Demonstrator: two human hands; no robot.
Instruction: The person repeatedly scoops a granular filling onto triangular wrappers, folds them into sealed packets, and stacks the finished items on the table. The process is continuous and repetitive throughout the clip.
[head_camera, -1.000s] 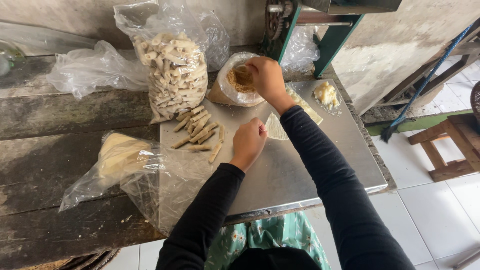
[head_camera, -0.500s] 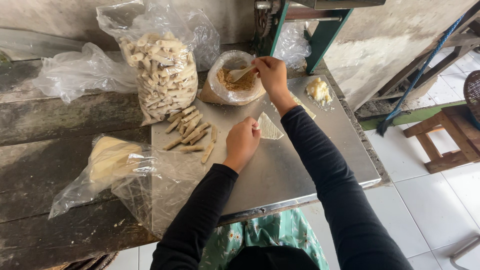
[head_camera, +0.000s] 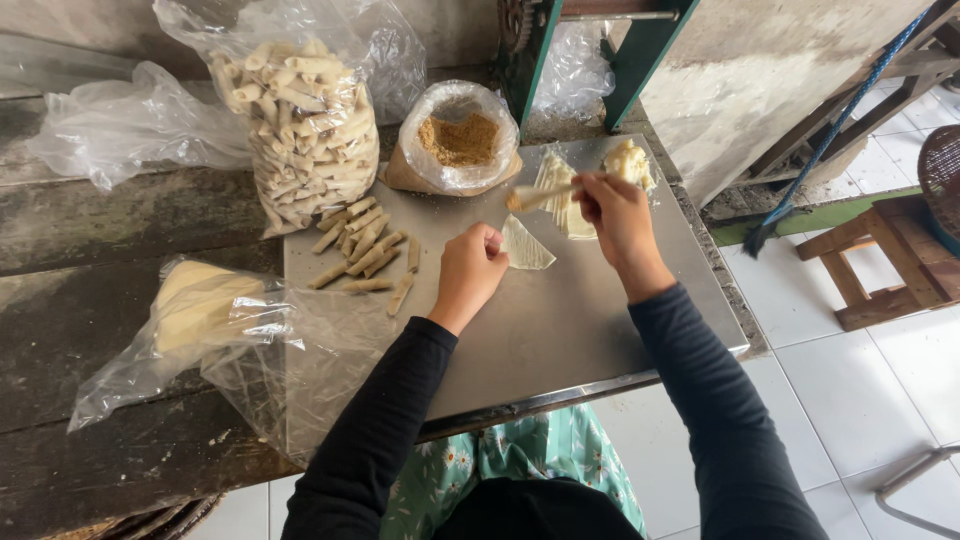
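Four plastic bags sit on the bench (head_camera: 560, 330). At the far edge, an open bag of brown crumb filling (head_camera: 458, 140) has its rim rolled down, about half full. Just left of it a taller clear bag (head_camera: 300, 130) is packed with pale rolled sticks, too many to count. Near the left front corner of the metal sheet a clear bag (head_camera: 205, 310) holds a block of pale yellow sheets. Toward the far left edge lies a crumpled clear bag (head_camera: 120, 120) whose contents cannot be made out.

The right hand (head_camera: 615, 215) has its fingers clamped on a small wooden spoon (head_camera: 540, 195). Its long axis runs nearly level, left to right, the loaded bowl pointing left toward the filling bag and tilted slightly down. It hangs above the bench just beyond a single triangular wrapper (head_camera: 525, 245) lying flat near the middle of the sheet, one corner pointing to the far edge.

The left hand (head_camera: 470, 270) rests with its fingers curled together at the wrapper's left edge (whether they pinch it or only touch it cannot be told).

Beside the tall bag lie about nine loose rolled sticks (head_camera: 365, 255). At the far right corner are one stack of wrappers (head_camera: 560, 185) and one lump of dough (head_camera: 628, 160).
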